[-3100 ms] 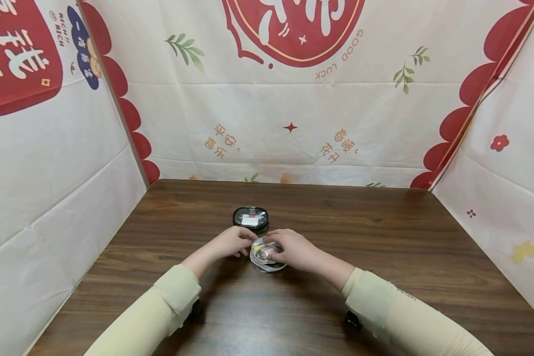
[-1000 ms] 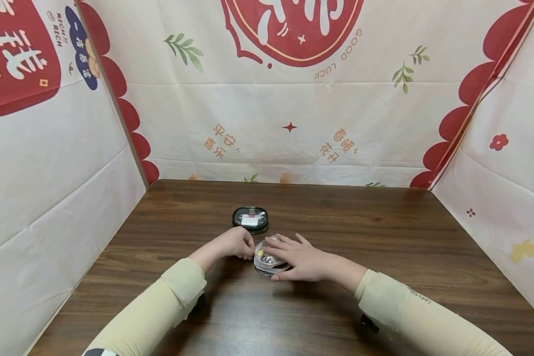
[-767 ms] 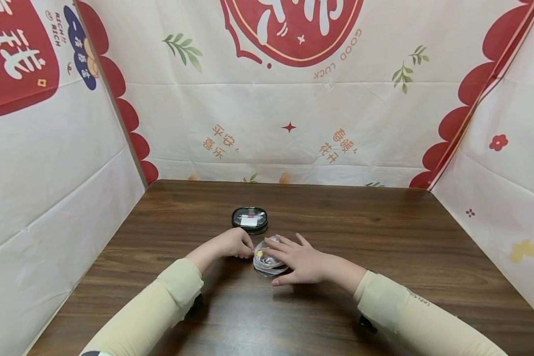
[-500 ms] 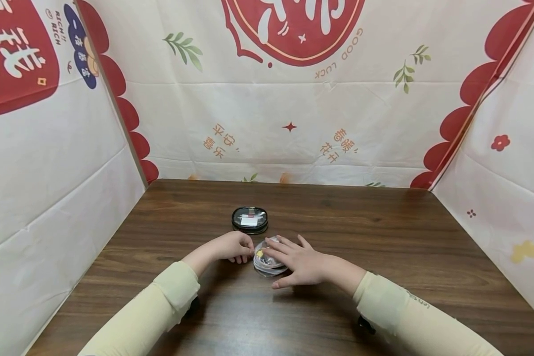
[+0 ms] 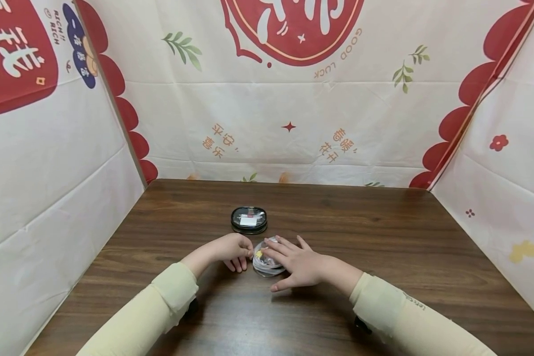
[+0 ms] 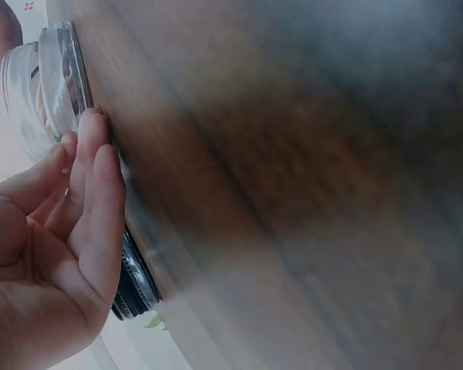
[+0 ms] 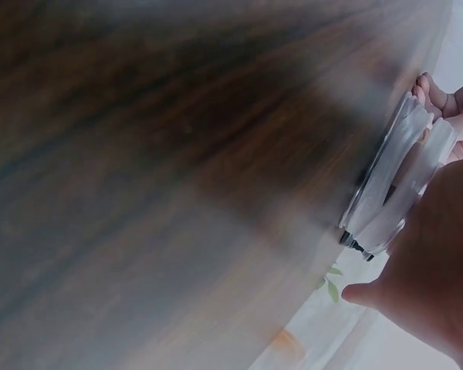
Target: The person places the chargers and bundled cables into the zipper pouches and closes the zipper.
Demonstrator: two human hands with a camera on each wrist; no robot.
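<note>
A small round clear zip pouch (image 5: 262,268) with pale trim and a yellow spot lies on the table. My left hand (image 5: 233,251) is at its left side; thumb and forefinger pinch at the pouch's edge, and the other fingers extend below. Whatever small part sits between those fingertips is hidden. With fingers spread, my right hand (image 5: 300,264) rests over the top and right side of the pouch. In the right wrist view a gap shows between the two pale bands of the pouch (image 7: 386,185).
A second pouch (image 5: 249,220), oval and clear with black trim and a white label inside, lies just behind on the brown wooden table (image 5: 338,212). Printed cloth walls (image 5: 289,104) enclose the table at the back and both sides.
Since the earliest frame, my right hand has flattened and spread over the pouch, and my left has come to a pinch at its edge. Lately my left hand's lower fingers have extended toward the viewer.
</note>
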